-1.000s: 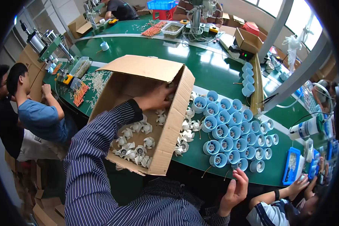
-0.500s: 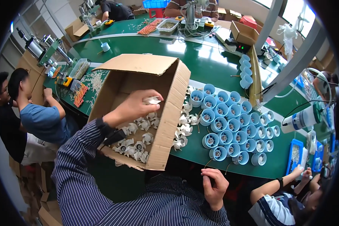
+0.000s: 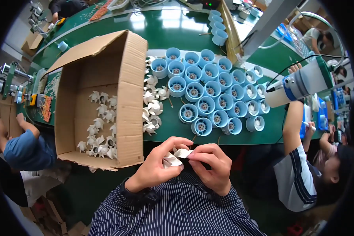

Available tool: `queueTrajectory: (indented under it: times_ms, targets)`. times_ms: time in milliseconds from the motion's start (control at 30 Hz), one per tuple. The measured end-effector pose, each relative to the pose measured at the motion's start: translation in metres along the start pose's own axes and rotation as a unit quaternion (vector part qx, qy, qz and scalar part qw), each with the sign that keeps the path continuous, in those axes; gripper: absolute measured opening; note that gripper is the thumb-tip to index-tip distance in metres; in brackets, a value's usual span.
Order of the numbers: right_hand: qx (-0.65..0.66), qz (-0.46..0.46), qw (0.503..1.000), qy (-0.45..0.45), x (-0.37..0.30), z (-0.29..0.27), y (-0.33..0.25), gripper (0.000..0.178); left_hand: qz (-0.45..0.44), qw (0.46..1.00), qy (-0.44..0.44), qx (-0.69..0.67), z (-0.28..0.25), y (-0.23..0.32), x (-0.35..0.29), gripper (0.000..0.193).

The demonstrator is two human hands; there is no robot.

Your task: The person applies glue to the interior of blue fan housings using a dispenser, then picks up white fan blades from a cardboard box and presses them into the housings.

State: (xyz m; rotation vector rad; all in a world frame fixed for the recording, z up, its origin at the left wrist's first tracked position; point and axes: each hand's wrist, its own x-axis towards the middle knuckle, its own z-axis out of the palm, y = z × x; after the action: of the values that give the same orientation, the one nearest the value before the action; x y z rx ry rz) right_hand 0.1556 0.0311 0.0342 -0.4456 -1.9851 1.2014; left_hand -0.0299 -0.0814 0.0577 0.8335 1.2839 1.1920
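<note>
Close to my chest, just off the table's near edge, my left hand (image 3: 155,163) is closed round a white fan impeller (image 3: 172,159). My right hand (image 3: 213,163) pinches a white blade of it between thumb and fingers; whether this is one impeller or two is hard to tell. To the left an opened cardboard box (image 3: 131,98) lies with its opening facing me, and several white impellers (image 3: 100,147) rest inside. More impellers (image 3: 153,108) lie along the box's right side. Beyond my right hand stand rows of light blue round housings (image 3: 200,128) with motors inside.
Some housings on the right hold white impellers (image 3: 257,123). A clear cylinder with a green cap (image 3: 299,84) juts in above them. Another row of blue cups (image 3: 220,37) stands by a yellowish rail at the back. A co-worker's arm (image 3: 294,126) is close on the right; others sit left.
My left hand has come out of the box with a white impeller, down to my chest. My right hand has risen to meet it and grips a blade. The view has shifted right.
</note>
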Motion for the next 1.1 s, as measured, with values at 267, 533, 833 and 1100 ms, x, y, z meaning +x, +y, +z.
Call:
queueTrajectory:
  times_ms: [267, 533, 833, 1100]
  targets:
    - [-0.046, 0.120, 0.992, 0.002, -0.030, -0.025, 0.008, 0.027, -0.051, 0.993, -0.098, -0.030, 0.020, -0.035, 0.027, 0.066]
    - [0.005, 0.123, 0.992, -0.005, -0.027, -0.034, 0.027, 0.026, -0.141, 0.965, -0.145, -0.168, 0.015, -0.029, 0.040, 0.064]
    - [-0.013, 0.002, 0.999, -0.052, -0.014, -0.038, 0.034, 0.022, -0.210, 0.892, -0.185, -0.355, 0.014, -0.049, 0.043, 0.070]
    - [-0.051, -0.005, 0.999, 0.016, -0.022, -0.057, 0.032, 0.018, -0.226, 0.801, -0.248, -0.496, 0.016, -0.058, 0.050, 0.061]
